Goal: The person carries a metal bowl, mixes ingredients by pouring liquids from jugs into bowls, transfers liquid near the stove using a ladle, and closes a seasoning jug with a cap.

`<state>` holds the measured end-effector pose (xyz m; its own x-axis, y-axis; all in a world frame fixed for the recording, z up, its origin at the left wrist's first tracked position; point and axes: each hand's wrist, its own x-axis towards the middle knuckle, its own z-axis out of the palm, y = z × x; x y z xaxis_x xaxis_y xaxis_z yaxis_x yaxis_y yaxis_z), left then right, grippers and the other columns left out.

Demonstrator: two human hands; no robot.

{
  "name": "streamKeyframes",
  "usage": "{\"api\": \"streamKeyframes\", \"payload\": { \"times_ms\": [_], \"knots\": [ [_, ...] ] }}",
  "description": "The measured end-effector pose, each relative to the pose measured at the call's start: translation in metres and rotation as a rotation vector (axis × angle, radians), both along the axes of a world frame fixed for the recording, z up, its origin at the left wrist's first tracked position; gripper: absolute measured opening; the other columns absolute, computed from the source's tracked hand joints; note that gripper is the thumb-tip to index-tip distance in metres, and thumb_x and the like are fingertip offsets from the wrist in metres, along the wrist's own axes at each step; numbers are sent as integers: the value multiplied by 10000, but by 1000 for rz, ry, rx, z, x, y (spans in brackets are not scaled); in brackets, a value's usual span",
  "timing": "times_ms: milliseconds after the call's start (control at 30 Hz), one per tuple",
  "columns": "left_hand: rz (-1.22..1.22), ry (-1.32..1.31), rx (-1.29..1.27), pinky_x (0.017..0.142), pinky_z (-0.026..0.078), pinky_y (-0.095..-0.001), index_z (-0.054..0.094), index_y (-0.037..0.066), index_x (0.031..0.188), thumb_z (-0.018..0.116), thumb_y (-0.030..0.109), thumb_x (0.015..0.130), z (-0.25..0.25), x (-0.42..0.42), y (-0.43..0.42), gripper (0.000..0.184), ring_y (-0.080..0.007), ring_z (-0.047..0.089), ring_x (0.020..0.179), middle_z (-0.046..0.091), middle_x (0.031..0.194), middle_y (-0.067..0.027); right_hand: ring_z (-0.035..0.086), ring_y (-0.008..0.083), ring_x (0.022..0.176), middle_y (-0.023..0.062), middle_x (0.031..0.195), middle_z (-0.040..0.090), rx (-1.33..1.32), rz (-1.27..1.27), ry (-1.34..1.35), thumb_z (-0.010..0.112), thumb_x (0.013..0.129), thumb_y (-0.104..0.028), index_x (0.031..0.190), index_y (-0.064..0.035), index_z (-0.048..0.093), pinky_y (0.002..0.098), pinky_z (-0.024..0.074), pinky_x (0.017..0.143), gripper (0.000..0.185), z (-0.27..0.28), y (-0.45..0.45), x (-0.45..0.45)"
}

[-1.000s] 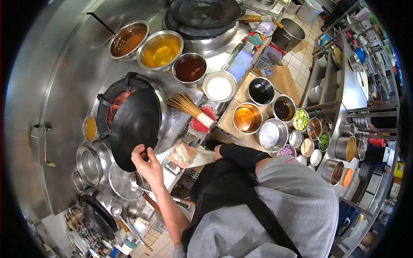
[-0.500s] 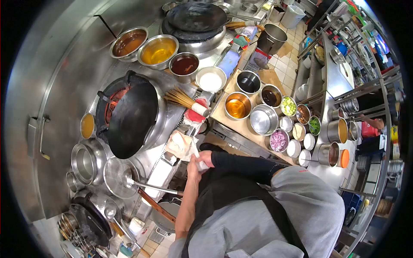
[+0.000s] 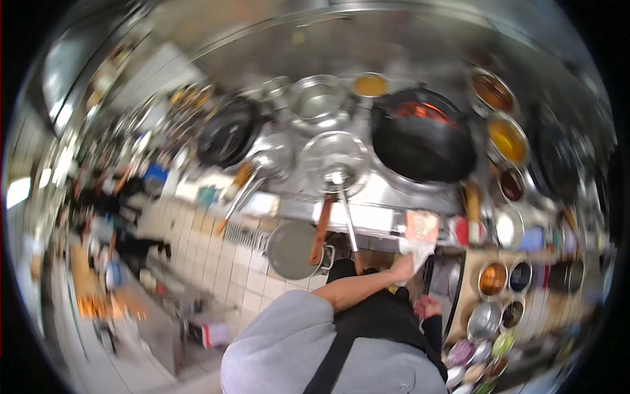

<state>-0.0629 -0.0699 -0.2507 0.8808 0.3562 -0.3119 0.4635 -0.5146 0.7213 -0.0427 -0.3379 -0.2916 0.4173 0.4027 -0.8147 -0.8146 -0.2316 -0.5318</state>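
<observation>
My left hand (image 3: 401, 270) is closed on a white cloth (image 3: 417, 251), which reaches up to the stove's front edge. A pinkish, crumpled cloth (image 3: 422, 225) lies on that edge just above it. Lower and to the right, my right hand (image 3: 428, 306) is apart from the cloth, with its fingers curled in and nothing visible in them. Beyond my hands a black wok (image 3: 423, 148) sits tilted on a burner that glows red. A strainer (image 3: 336, 157) rests left of the wok, and a ladle's long handle (image 3: 350, 226) points towards me.
Bowls of amber liquid (image 3: 492, 279), dark sauce (image 3: 521, 276) and chopped purple onion (image 3: 461, 352) stand at the right. A grey pot (image 3: 293, 249) is low on the left, below the stove edge. Blurred people (image 3: 134, 243) are farther left.
My view has swung to the left, bringing the left side of the kitchen in. My right hand has come off the white cloth; my left hand still holds it.
</observation>
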Motion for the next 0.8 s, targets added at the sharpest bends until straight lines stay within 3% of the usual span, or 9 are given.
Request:
{"api": "streamKeyframes", "payload": {
  "times_ms": [267,367,467,500,533,567,633,667,800],
  "knots": [
    [220,167,-143,910,516,-545,526,-119,1200,528,217,947,33,-7,-29,420,-480,666,1037,669,1027,-363,691,258,734,118,900,703,162,-216,56,553,964,-127,1165,-32,607,356,567,614,229,62,-27,42],
    [369,169,-91,924,515,-535,551,-108,1220,550,306,951,9,-18,-42,494,-494,653,1042,660,1103,-354,648,183,721,89,921,697,388,-589,157,610,1000,-357,1085,-13,641,292,542,619,356,63,-39,67],
    [95,378,-44,998,480,-523,689,-68,1030,608,305,877,-31,-49,-44,411,-452,639,1115,675,1136,-306,616,133,632,65,869,692,558,-777,198,610,997,-483,1018,0,651,257,529,567,485,67,-40,94],
    [-317,313,286,980,485,-509,725,-34,957,635,250,837,-69,-69,-47,322,-430,646,1099,685,1111,-273,610,130,618,61,855,686,542,-843,212,603,1001,-484,1009,-1,646,251,526,553,485,70,-39,101],
    [-454,329,340,981,478,-490,743,-3,934,641,200,811,2,-88,-51,259,-416,645,1089,685,1082,-254,603,126,604,57,841,680,516,-912,226,597,1005,-486,1000,-2,641,246,523,538,486,68,-43,105],
    [-83,388,256,956,500,-499,751,8,905,633,182,803,-51,-116,-64,233,-432,649,1087,682,1142,-260,594,119,602,43,784,643,584,-928,229,608,1004,-465,925,-31,611,224,515,511,441,69,-43,108],
    [211,674,-18,1078,459,-501,604,-22,1328,613,252,869,-18,-148,-67,534,-440,487,1352,598,1350,-261,585,123,592,33,763,620,536,-1036,207,615,1007,-417,895,-47,584,222,516,507,387,37,-47,120],
    [119,652,74,1083,464,-466,631,-84,1248,589,231,868,-59,-177,-66,496,-434,530,1321,615,1324,-274,580,125,587,28,753,608,509,-1086,193,619,1009,-392,880,-55,571,221,516,505,364,19,-51,126],
    [431,672,-16,964,538,-463,730,-58,1067,574,228,846,-27,-248,-63,393,-396,683,1109,699,1152,-282,579,127,581,30,715,601,452,-1112,25,633,1002,-335,877,-58,555,215,519,503,314,5,-49,141]
  ]
}}
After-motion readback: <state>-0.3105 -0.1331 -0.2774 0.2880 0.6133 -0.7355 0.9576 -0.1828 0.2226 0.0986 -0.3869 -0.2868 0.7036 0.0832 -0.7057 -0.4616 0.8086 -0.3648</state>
